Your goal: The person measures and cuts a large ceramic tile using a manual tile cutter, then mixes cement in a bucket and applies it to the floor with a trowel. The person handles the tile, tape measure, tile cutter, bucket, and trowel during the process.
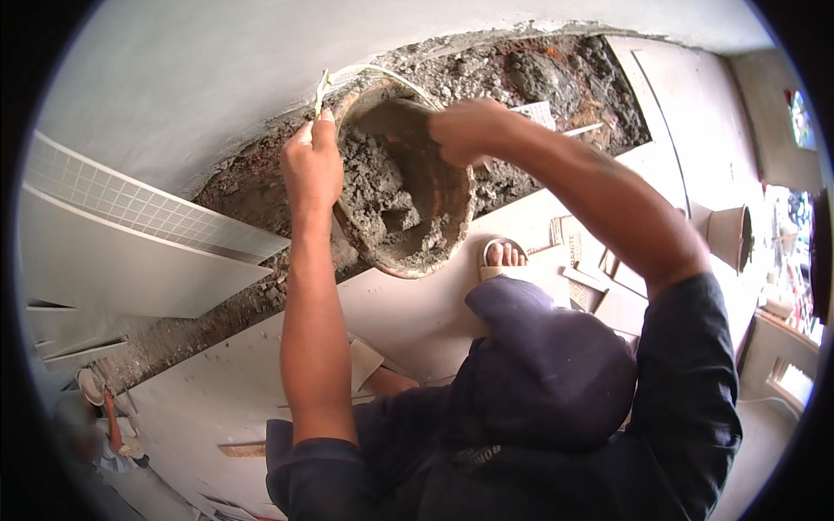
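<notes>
A round bucket [405, 267] with a mortar-crusted rim is tipped toward me. Wet grey mortar [375, 187] clings thickly to its left side and bottom. My left hand [314, 165] is closed at the bucket's left rim, gripping the pale rope handle [382, 71], which arcs over the far rim. Over the right part of the opening, my right hand [465, 130] is closed and blurred by motion. A flat grey blade, seemingly a trowel [395, 117], extends left from it inside the bucket; its handle is hidden in my fist.
Rough mortar bed [543, 78] runs along the white wall [217, 78]. Large tiles [165, 269] lean at the left, with a gridded strip. Tile offcuts [599, 282] lie right of my sandalled foot [504, 256]. Another person [109, 434] works at the far lower left.
</notes>
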The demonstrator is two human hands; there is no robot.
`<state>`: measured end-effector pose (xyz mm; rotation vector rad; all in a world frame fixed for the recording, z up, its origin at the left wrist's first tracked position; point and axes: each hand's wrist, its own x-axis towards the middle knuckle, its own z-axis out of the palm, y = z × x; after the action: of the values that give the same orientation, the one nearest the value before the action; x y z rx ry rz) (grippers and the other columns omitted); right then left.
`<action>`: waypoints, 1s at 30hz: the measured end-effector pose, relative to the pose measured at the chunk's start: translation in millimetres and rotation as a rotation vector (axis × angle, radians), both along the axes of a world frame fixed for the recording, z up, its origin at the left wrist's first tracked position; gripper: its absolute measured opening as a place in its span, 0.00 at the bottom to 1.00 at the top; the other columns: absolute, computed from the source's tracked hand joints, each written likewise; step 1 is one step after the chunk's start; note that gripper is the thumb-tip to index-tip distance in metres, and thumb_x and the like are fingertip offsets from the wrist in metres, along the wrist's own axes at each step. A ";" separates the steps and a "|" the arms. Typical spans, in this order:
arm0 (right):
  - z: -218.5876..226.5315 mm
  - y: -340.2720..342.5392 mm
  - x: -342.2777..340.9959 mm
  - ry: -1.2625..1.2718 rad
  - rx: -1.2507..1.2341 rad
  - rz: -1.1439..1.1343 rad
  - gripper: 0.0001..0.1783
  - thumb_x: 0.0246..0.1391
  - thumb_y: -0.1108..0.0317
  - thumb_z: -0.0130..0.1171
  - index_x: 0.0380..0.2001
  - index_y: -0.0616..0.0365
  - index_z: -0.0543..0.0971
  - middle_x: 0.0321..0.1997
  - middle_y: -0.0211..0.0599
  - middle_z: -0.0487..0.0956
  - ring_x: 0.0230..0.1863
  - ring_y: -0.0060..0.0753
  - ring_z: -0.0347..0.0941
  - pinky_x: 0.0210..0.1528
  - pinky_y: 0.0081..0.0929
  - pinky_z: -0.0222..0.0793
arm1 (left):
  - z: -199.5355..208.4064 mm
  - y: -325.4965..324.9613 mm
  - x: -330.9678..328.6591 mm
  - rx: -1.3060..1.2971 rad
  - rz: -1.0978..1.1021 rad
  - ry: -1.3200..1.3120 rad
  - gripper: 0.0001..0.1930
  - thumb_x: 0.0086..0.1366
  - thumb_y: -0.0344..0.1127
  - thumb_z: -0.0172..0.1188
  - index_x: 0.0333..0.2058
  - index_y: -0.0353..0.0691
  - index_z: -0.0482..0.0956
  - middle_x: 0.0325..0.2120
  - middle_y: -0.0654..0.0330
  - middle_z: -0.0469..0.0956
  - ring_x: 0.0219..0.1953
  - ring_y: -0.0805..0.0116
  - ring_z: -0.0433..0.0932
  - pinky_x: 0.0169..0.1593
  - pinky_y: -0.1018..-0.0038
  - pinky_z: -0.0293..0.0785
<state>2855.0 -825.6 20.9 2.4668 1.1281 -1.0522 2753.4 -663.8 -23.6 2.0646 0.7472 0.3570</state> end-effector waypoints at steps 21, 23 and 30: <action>-48.2 -30.4 -55.6 -0.125 -0.110 0.269 0.16 0.54 0.62 0.53 0.38 0.64 0.76 0.36 0.40 0.81 0.34 0.35 0.79 0.29 0.30 0.76 | 10.2 -20.6 -1.0 -0.090 0.019 0.081 0.23 0.65 0.46 0.49 0.40 0.27 0.77 0.29 0.51 0.79 0.33 0.67 0.74 0.42 0.70 0.68; -52.0 -50.4 -59.5 -0.071 0.051 0.372 0.17 0.53 0.62 0.54 0.39 0.65 0.75 0.35 0.41 0.80 0.34 0.35 0.79 0.30 0.30 0.76 | 7.5 -23.0 2.3 -0.060 0.013 0.021 0.22 0.64 0.46 0.49 0.35 0.27 0.77 0.24 0.50 0.77 0.28 0.64 0.73 0.38 0.68 0.67; -48.3 -46.2 -37.6 0.018 -0.064 -0.014 0.16 0.52 0.61 0.55 0.37 0.62 0.76 0.30 0.40 0.80 0.31 0.34 0.79 0.28 0.33 0.75 | -2.6 -34.0 8.4 -0.001 0.014 -0.073 0.21 0.65 0.45 0.49 0.32 0.28 0.78 0.21 0.45 0.76 0.24 0.57 0.74 0.33 0.62 0.68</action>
<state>2817.4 -871.8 -27.4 2.4238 1.0667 -1.0984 2761.7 -697.7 -26.2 2.0355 0.7176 0.4374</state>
